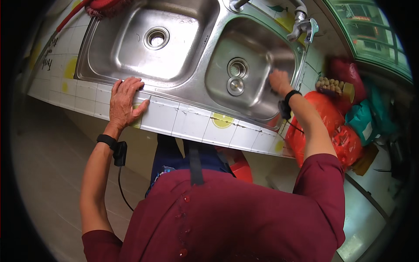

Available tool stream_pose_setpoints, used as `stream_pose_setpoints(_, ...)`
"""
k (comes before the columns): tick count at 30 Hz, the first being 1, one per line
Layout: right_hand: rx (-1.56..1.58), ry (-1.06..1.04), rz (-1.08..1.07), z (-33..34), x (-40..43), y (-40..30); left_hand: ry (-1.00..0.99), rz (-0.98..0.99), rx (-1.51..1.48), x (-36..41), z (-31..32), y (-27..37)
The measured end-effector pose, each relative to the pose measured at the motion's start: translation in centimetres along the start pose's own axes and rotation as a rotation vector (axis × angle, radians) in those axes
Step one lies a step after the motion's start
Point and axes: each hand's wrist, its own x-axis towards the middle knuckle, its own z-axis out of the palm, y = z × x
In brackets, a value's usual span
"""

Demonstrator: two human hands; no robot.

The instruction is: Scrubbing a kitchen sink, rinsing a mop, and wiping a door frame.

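My left hand (125, 101) rests palm down on the white tiled counter edge (160, 113), its fingertips at the rim of the larger steel sink basin (131, 59). Its fingers are apart and hold nothing. Inside the smaller basin (219, 72), my right hand (280, 82) is at the right wall, fingers curled. Whether something lies under those fingers is hidden. A round metal strainer plug (235, 85) sits on that basin's floor beside the drain (238, 68). The larger basin has its own drain (156, 38).
A metal tap (302, 28) stands behind the smaller basin. On the right are a red plastic bag (314, 108), a jar of nuts in shells (330, 85) and a teal bag (361, 121). A red hose (70, 16) and a red fringed thing (104, 7) are at the upper left.
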Motion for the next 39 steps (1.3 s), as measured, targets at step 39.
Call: stream_pose_setpoints(39,-0.075,-0.307,-0.316,-1.3,-6.6,-5.8,0.060,-0.026,-0.033,-1.0,0.4,-1.4)
